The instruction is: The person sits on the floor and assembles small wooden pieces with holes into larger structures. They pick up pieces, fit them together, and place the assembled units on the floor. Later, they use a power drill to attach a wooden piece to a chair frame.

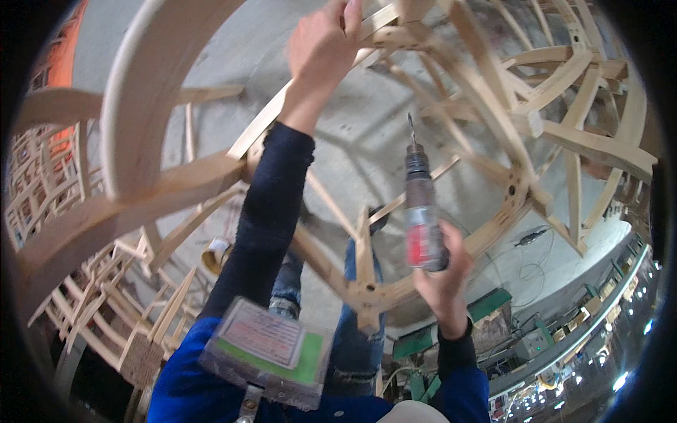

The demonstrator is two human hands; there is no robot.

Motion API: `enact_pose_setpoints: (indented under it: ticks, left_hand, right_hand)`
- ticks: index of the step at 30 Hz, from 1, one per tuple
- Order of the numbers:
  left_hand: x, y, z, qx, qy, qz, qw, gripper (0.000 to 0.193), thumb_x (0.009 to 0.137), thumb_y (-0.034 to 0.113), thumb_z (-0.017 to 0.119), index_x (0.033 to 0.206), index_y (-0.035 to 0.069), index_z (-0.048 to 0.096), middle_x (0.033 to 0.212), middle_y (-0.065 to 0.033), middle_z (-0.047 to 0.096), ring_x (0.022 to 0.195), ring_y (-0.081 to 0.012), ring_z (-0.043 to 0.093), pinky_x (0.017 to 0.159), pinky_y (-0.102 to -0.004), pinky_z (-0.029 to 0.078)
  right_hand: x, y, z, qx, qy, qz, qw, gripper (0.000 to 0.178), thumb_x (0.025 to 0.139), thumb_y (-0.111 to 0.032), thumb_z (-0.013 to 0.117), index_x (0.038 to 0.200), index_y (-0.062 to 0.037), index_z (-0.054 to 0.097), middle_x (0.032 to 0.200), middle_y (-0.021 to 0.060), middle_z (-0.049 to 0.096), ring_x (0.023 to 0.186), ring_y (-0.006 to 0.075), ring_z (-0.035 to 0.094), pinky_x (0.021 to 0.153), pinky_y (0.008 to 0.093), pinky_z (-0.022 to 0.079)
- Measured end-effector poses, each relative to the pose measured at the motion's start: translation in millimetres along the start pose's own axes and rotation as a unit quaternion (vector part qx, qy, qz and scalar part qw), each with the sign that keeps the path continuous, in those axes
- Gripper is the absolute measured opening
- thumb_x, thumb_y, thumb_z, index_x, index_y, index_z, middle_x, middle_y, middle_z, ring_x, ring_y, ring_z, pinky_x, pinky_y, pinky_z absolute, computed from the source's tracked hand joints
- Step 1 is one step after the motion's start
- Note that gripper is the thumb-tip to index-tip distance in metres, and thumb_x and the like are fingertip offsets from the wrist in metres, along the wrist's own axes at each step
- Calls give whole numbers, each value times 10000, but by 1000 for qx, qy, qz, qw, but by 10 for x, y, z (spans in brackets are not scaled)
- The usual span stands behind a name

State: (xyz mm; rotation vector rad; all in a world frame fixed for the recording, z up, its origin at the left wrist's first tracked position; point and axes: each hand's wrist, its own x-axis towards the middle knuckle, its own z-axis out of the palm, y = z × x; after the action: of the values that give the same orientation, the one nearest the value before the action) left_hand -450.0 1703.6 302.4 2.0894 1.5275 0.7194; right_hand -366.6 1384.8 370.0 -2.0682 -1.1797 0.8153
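Note:
My right hand (448, 278) is wrapped round the grip of a power drill (421, 211), grey and red. Its thin bit (411, 127) points away from me and stands over the open middle of a wooden chair frame (405, 292), apparently touching no wood. Farther off, my left hand (324, 46) is closed beside the frame's far corner joint (395, 37). What its fingers hold, if anything, is hidden. A pale wooden rail (261, 127) runs under my left wrist. Dark drilled holes show in the frame's corner blocks.
Several more chair frames (575, 99) crowd the right, and others (49, 176) stack up at the left. A large curved wooden piece (141, 92) rises close on my left. A yellow roll (214, 255) and a cable (532, 237) lie on the grey floor (331, 151).

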Motion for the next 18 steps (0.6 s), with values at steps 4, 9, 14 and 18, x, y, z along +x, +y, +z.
enact_pose_setpoints:
  ticks: [4,9,14,18]
  left_hand:
    - [-790,48,-576,-185,80,110,973,159,914,132,583,903,-2,667,892,-178,673,802,-328,643,740,-356,493]
    - [-1893,-17,-2141,-32,20,-19,999,134,931,51,509,948,-23,620,846,-102,657,788,-193,617,707,-291,462]
    - [-1688,-586,-2797,-203,189,-50,959,371,989,266,473,1250,1,469,1168,-162,565,1061,-230,544,946,-397,431]
    - [-1261,-621,-2637,-284,182,-34,941,620,920,407,553,1361,16,361,1233,-203,520,1203,-340,489,1066,-490,359]
  right_hand:
    - [-232,-380,-177,428,-15,287,857,425,963,-308,578,1229,21,535,712,74,609,581,114,559,560,285,474]
    - [-194,-272,26,597,-143,386,689,495,978,-415,517,1209,22,551,609,-10,451,512,87,458,495,271,418]
    - [-38,-186,470,633,-172,399,641,443,971,-380,546,1157,21,573,611,-21,454,484,83,446,475,265,409]
    - [69,-41,536,629,-191,389,646,424,966,-361,561,1137,27,572,609,-21,464,476,80,448,469,261,405]
